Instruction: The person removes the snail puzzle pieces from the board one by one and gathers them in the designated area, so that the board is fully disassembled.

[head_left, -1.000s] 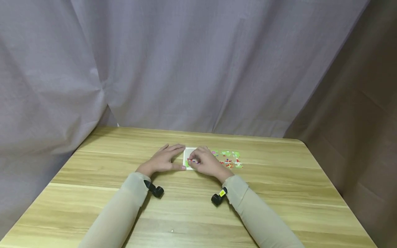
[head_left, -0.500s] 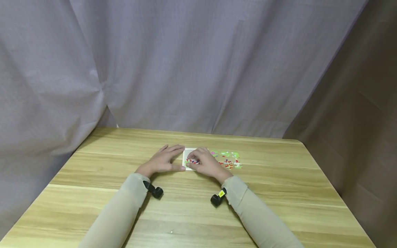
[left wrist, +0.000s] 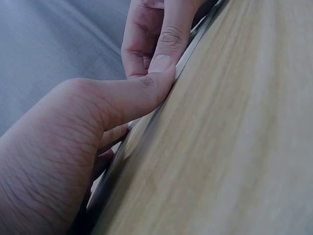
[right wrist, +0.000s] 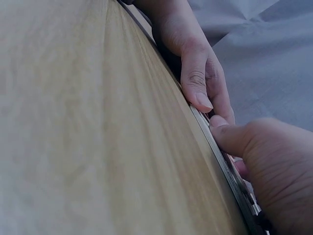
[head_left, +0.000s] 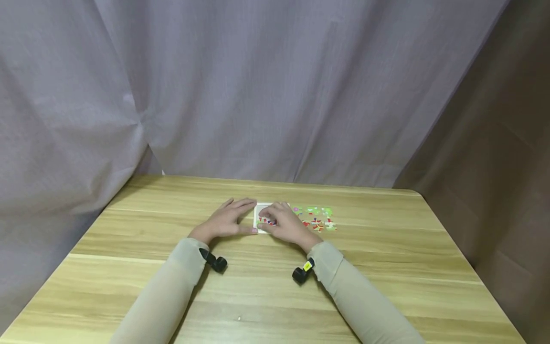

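A small white-rimmed puzzle tray [head_left: 255, 217] lies flat on the table between my hands in the head view. My left hand [head_left: 227, 221] rests against its left side, fingers stretched to the far corner and thumb at the near corner. Over the tray reaches my right hand [head_left: 284, 223], fingers bent, with thumb and fingertips apart and touching down inside. Red, white and blue puzzle pieces [head_left: 267, 220] show in the tray between them. The right hand hides the tray's right part. In the right wrist view the right thumb [right wrist: 230, 137] lies at the tray's near edge.
Several loose puzzle pieces [head_left: 317, 224], green and red, lie flat to the right of the tray. A tiny pale speck [head_left: 239, 318] sits near the front of the wooden table [head_left: 266, 296]. Grey curtains [head_left: 275, 95] hang behind the table's far edge.
My right thumb and fingertips have spread apart over the tray, and more of the red and blue pieces shows between them. The left hand stays at the tray's left side.
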### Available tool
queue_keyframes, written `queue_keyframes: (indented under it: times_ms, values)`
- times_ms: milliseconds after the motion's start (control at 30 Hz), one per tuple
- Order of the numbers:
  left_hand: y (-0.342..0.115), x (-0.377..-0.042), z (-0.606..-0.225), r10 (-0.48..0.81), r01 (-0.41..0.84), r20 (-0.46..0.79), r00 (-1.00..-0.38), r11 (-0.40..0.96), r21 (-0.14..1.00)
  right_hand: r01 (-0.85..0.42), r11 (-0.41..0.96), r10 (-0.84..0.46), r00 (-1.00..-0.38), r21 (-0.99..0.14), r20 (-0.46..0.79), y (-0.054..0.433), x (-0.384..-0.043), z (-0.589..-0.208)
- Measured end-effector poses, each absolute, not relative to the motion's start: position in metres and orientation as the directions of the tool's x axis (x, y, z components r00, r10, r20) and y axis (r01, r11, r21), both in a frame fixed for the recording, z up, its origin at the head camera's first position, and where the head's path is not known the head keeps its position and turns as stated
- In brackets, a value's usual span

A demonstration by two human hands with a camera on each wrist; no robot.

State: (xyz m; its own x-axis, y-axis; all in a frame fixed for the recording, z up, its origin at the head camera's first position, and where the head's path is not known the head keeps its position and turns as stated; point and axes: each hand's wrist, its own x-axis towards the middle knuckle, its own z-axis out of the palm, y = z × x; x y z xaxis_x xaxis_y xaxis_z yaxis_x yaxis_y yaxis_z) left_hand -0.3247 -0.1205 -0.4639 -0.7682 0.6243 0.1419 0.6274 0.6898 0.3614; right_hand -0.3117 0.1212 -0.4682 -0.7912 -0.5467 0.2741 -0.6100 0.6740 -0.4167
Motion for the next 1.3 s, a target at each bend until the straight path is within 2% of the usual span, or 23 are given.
queue_keyframes:
  times_ms: [200,700,1033,1300]
  values:
    - [-0.1208,-0.3262,-0.4654,0.626,0.628,0.141,-0.767,0.688,0.363,-0.618,0.651,-0.56,-0.783,-0.44,0.271,0.1219,-0.3117,-0.466]
    - [-0.1214,-0.3264,-0.4643,0.631,0.634,0.15,-0.761,0.675,0.377,-0.588,0.678,-0.534,-0.806,-0.441,0.255,0.12,-0.3125,-0.4661]
    - [-0.1192,-0.326,-0.4663,0.623,0.63,0.157,-0.766,0.68,0.376,-0.55,0.587,-0.506,-0.822,-0.595,0.261,0.1205,-0.3087,-0.4652]
    - [-0.1214,-0.3265,-0.4659,0.626,0.63,0.145,-0.766,0.685,0.367,-0.576,0.534,-0.523,-0.8,-0.619,0.294,0.118,-0.3091,-0.4636]
